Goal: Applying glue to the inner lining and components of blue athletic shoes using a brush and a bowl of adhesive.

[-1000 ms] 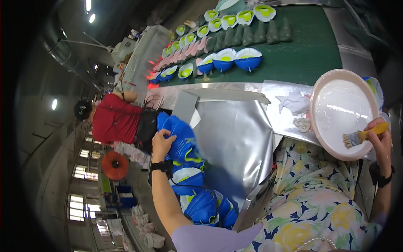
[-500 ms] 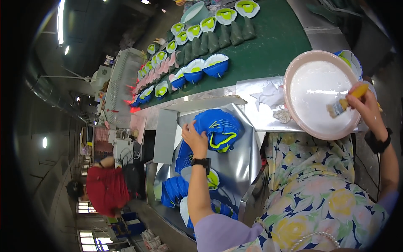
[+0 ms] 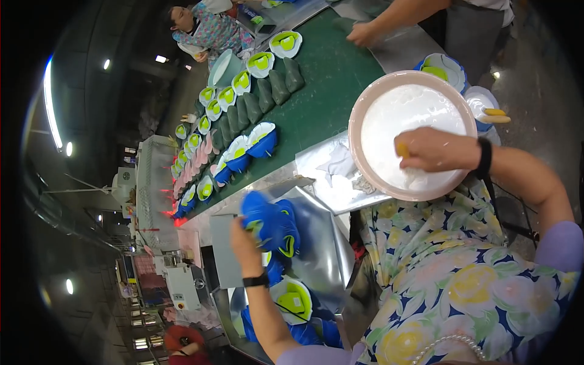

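My right hand [image 3: 435,150] is closed round the yellow handle of a brush [image 3: 403,149], above a pink basin [image 3: 361,176] of white liquid. The bristles are mostly hidden at the liquid's surface. On the other side, my left hand [image 3: 245,246] grips a blue shoe upper [image 3: 263,213] with lime-green parts. That upper is tilted and smeared by motion. Another blue upper [image 3: 288,226] is right beside it. Below them, more blue uppers lie in a metal tray, one showing its white and lime-green underside [image 3: 293,301].
A green conveyor belt [image 3: 328,79] carries rows of uppers and dark, sole-like pieces [image 3: 267,94]. Near the basin lies a crumpled white cloth [image 3: 337,163]. One co-worker's hand [image 3: 365,34] reaches over the belt; another person [image 3: 213,30] is across it. A grey box [image 3: 226,252] stands by the tray.
My right hand has lowered the brush into the basin. My left hand has lifted a blue upper leftward off the pile. The head view has shifted, and co-workers now show at the top.
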`<state>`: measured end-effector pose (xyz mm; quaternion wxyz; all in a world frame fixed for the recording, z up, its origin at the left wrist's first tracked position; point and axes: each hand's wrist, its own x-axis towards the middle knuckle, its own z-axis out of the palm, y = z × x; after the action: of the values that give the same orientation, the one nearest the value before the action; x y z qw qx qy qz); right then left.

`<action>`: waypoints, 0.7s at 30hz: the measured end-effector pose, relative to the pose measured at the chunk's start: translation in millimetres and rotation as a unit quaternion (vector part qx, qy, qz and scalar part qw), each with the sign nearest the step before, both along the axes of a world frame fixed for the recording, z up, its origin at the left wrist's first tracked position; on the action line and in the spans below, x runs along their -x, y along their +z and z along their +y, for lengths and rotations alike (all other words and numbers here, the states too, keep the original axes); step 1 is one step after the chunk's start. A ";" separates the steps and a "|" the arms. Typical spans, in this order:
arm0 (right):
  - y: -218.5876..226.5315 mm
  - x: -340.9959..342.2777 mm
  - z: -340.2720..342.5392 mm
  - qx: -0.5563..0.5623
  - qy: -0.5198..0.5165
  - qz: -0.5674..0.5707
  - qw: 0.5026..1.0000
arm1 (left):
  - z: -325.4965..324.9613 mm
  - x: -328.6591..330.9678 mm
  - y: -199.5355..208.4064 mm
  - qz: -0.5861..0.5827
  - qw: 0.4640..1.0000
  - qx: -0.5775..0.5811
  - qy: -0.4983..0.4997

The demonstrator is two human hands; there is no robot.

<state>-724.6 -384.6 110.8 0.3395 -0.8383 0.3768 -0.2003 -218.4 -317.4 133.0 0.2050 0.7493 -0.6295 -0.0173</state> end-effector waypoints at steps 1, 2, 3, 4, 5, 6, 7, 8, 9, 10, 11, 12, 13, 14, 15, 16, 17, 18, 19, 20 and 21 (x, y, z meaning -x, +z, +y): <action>2.4 8.9 -2.2 0.022 -0.024 -0.016 0.999 | 6.8 -9.2 17.3 0.034 0.992 0.120 -0.025; 4.6 17.1 -5.3 0.045 -0.045 -0.034 0.997 | -1.8 -18.0 33.1 0.069 0.973 0.221 -0.005; 7.3 23.7 -11.1 0.036 -0.050 -0.016 0.998 | 3.1 -19.4 40.9 0.336 0.930 0.146 -0.017; 10.2 28.1 -17.6 0.029 -0.054 0.001 0.998 | 5.7 -19.0 49.2 0.576 0.808 0.106 0.064; 13.0 29.8 -22.6 0.019 -0.078 0.003 0.997 | 0.0 -12.0 48.7 0.637 0.767 0.063 0.038; 16.2 30.5 -27.8 0.022 -0.101 -0.002 0.995 | -6.0 -2.4 45.7 0.660 0.750 0.020 0.024; 21.7 34.2 -32.5 0.006 -0.112 -0.030 0.993 | -15.2 11.9 38.3 0.664 0.747 -0.017 0.001; 27.2 36.8 -36.0 -0.038 -0.144 -0.028 0.988 | -24.2 28.8 28.6 0.663 0.746 -0.051 -0.022; 31.7 35.1 -38.2 -0.039 -0.156 -0.031 0.986 | -31.8 48.5 16.9 0.658 0.747 -0.082 -0.045; 36.8 34.4 -40.2 0.006 -0.130 -0.092 0.987 | -38.1 69.8 5.1 0.654 0.746 -0.107 -0.066; 42.0 33.1 -41.4 0.041 -0.117 -0.141 0.982 | -45.5 91.1 -4.9 0.649 0.745 -0.131 -0.085; 46.6 31.3 -43.2 0.051 -0.081 -0.168 0.981 | -54.7 110.3 -11.8 0.644 0.743 -0.153 -0.103; 50.2 23.3 -44.8 0.086 -0.056 -0.236 0.966 | -62.3 128.3 -16.6 0.640 0.740 -0.168 -0.120; 54.6 23.0 -44.6 0.073 -0.034 -0.254 0.964 | -67.4 145.6 -21.2 0.636 0.738 -0.178 -0.135; 57.7 21.3 -43.8 0.067 -0.023 -0.276 0.959 | -74.5 158.7 -22.1 0.632 0.737 -0.188 -0.150; 60.5 21.9 -42.7 0.058 -0.013 -0.297 0.953 | -78.9 170.0 -22.4 0.627 0.736 -0.198 -0.162; 63.0 24.7 -42.6 0.063 -0.025 -0.299 0.952 | -82.5 178.9 -21.7 0.624 0.735 -0.204 -0.171; 65.2 26.5 -43.4 0.103 -0.051 -0.266 0.957 | -83.3 185.9 -21.3 0.622 0.733 -0.209 -0.177; 66.1 29.2 -43.1 0.133 -0.081 -0.222 0.962 | -82.5 191.2 -21.2 0.619 0.733 -0.214 -0.183; 65.6 31.6 -41.7 0.143 -0.076 -0.233 0.959 | -81.1 194.9 -21.1 0.618 0.733 -0.213 -0.186; 63.9 33.8 -39.2 0.140 -0.136 -0.200 0.960 | -77.4 197.3 -21.5 0.619 0.732 -0.213 -0.187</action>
<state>-758.3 -423.8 174.7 0.2562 -0.7612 0.3800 -0.4589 -415.7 -394.7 111.5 0.3767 0.4639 -0.4703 -0.6494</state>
